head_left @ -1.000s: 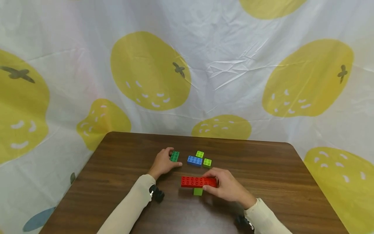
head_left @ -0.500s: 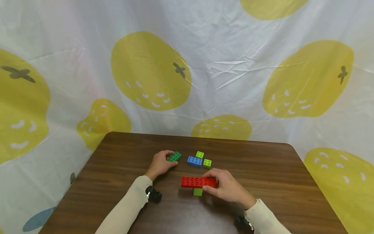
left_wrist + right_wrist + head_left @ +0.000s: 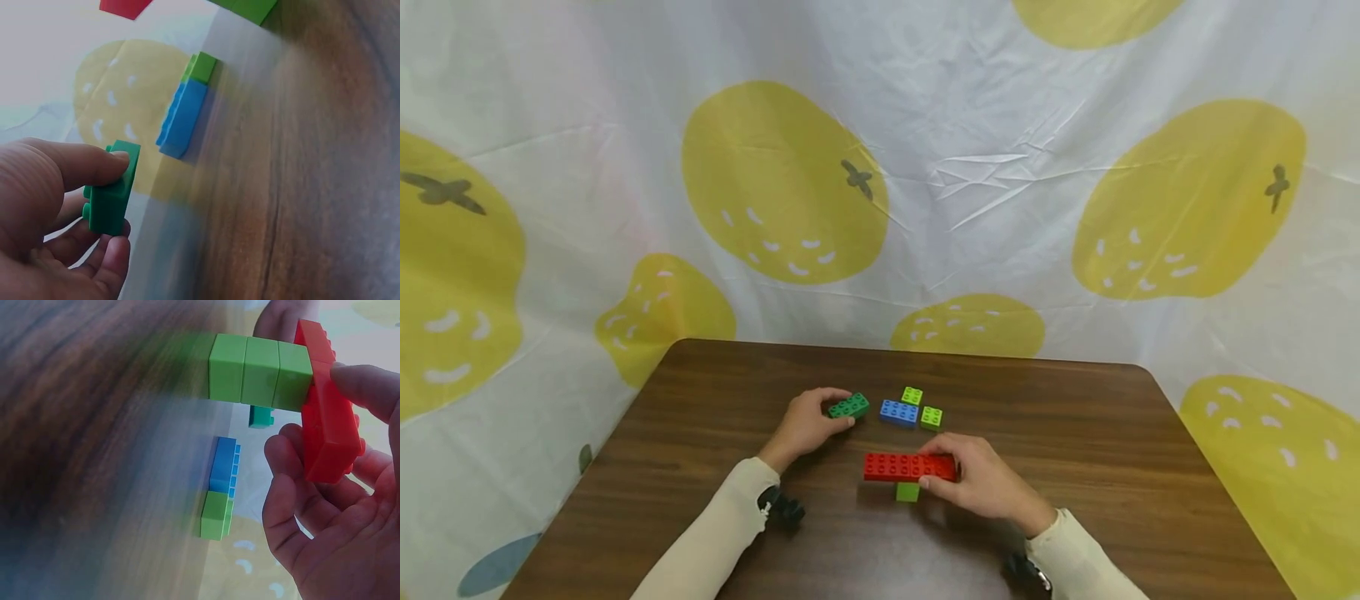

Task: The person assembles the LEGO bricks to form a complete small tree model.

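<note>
In my left hand (image 3: 805, 423) is a dark green eight-stud brick (image 3: 850, 407), pinched between thumb and fingers. The left wrist view shows the thumb on one side of the green brick (image 3: 114, 199), which looks raised off the table. My right hand (image 3: 988, 482) grips the right end of a red bar (image 3: 887, 467) made of two bricks side by side. This bar lies across the top of an upright lime green stack (image 3: 259, 372) of three bricks that stands on the table. The right wrist view has the thumb on the red bar's studded face and the fingers around its end.
Beyond the stack, a blue brick (image 3: 898, 412) lies with one small lime brick (image 3: 912, 395) behind it and another lime brick (image 3: 932, 417) at its right. The brown wooden table (image 3: 1075, 433) ends at a curtain (image 3: 985, 217) printed with lemons.
My left hand has picked up the dark green brick, turned it so its long side runs more crosswise, and drawn back slightly left. The right hand and red bar stay put.
</note>
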The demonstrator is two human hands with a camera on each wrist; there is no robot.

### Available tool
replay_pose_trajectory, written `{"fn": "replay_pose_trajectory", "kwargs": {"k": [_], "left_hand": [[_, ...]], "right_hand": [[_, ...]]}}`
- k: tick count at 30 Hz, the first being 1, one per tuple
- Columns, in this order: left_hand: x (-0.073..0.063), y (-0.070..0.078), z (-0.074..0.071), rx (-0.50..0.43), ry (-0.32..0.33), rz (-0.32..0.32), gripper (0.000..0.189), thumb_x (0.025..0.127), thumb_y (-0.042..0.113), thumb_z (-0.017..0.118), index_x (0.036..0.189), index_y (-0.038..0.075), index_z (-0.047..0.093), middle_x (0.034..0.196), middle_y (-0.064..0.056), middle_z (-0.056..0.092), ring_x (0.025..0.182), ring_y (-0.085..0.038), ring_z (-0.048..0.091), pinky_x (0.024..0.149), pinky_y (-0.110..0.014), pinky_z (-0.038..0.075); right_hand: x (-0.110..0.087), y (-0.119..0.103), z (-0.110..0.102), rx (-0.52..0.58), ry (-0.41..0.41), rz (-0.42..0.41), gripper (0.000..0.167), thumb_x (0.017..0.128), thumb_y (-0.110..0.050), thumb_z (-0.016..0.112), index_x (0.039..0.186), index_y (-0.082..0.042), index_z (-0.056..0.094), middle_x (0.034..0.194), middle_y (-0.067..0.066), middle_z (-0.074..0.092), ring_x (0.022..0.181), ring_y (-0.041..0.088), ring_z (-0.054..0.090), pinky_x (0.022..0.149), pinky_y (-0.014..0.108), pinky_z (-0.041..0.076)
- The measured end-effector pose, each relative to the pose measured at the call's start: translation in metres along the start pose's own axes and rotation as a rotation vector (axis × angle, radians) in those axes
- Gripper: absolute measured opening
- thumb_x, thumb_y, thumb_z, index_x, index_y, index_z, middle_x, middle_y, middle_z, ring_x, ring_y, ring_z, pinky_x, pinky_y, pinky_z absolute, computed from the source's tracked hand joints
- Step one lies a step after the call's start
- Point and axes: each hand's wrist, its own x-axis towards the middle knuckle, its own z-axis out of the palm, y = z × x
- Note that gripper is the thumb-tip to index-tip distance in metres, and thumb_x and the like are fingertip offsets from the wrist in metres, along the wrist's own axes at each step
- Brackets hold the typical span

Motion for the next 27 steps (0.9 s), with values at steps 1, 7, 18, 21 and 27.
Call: {"fn": "replay_pose_trajectory", "kwargs": {"k": [1,7,18,21,27], "left_hand": [[-0.001,0.001,-0.001,0.0,-0.004,-0.001,0.041,0.091,0.026,0.085,0.13,0.019,0.075,0.133,-0.007,0.072,0.113,-0.025,0.065,0.098,-0.049,0.054],[-0.01,0.008,-0.004,-0.01,-0.024,0.001,0.039,0.09,0.025,0.086,0.127,0.022,0.076,0.121,-0.003,0.074,0.092,-0.017,0.06,0.079,-0.034,0.052],[-0.032,0.034,-0.012,-0.051,-0.087,0.103,0.038,0.089,0.023,0.086,0.126,0.02,0.077,0.108,-0.001,0.071,0.084,-0.016,0.057,0.071,-0.028,0.05],[-0.039,0.04,-0.013,-0.049,-0.099,0.127,0.038,0.09,0.024,0.086,0.127,0.02,0.076,0.111,0.0,0.071,0.085,-0.016,0.057,0.073,-0.028,0.05],[-0.05,0.051,-0.013,-0.06,-0.127,0.202,0.039,0.091,0.023,0.085,0.128,0.017,0.075,0.118,-0.002,0.073,0.089,-0.014,0.062,0.078,-0.026,0.054]], "right_hand": [[0.0,0.001,0.0,-0.002,0.0,-0.002,0.027,0.091,-0.03,0.084,0.114,-0.022,0.073,0.093,-0.014,0.068,0.075,0.001,0.056,0.066,0.021,0.048],[-0.001,0.002,0.001,0.004,0.008,-0.024,0.027,0.092,-0.03,0.084,0.114,-0.021,0.073,0.092,-0.015,0.067,0.074,0.0,0.055,0.064,0.021,0.048],[-0.001,0.001,0.0,0.009,-0.009,0.006,0.027,0.093,-0.033,0.083,0.116,-0.022,0.072,0.093,-0.014,0.068,0.076,0.002,0.057,0.068,0.022,0.05],[-0.002,0.0,0.0,0.021,-0.017,0.019,0.028,0.093,-0.033,0.082,0.116,-0.022,0.072,0.093,-0.014,0.068,0.076,0.002,0.057,0.068,0.023,0.05],[-0.001,-0.002,-0.002,0.026,-0.021,0.023,0.027,0.093,-0.032,0.082,0.116,-0.021,0.072,0.092,-0.013,0.067,0.076,0.001,0.057,0.068,0.023,0.05]]}}
